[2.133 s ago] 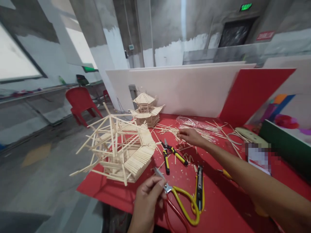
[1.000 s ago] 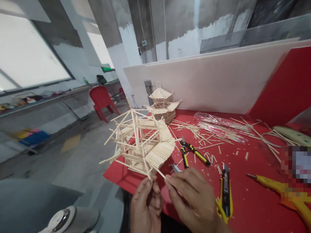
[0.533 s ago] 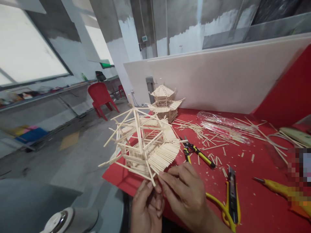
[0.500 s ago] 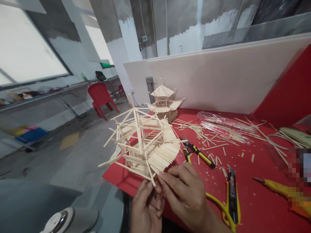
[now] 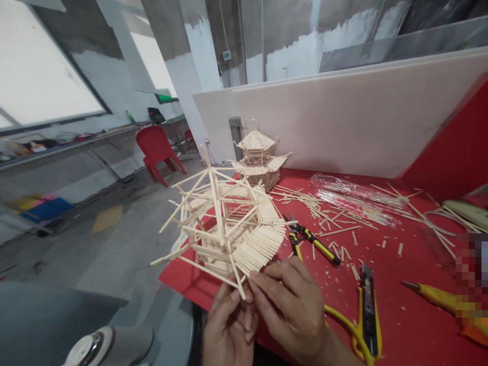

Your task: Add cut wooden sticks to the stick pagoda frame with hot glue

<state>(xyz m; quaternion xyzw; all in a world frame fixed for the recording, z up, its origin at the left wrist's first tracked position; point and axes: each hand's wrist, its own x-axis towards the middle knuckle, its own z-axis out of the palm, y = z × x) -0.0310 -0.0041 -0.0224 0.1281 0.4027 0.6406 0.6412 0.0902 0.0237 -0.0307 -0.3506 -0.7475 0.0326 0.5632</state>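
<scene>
A pavilion-like frame of thin wooden sticks stands at the table's front left edge, with a fan of close-set sticks on its right side. My left hand is under the frame's nearest corner, its thumb and fingers closed on the projecting corner stick. Beside it, my right hand pinches at the lower edge of the stick fan; whatever lies between thumb and forefinger is too small to make out. Behind the frame stands a smaller tiered wooden pagoda.
On the red table lie pliers, a black cutter over yellow-handled scissors, a yellow tool and scattered sticks. A plastic bag of sticks lies behind. A metallic bottle is at lower left.
The view has shifted slightly. Both hands keep nearly the same hold at the frame's near corner, and the frame tilts a little toward me.
</scene>
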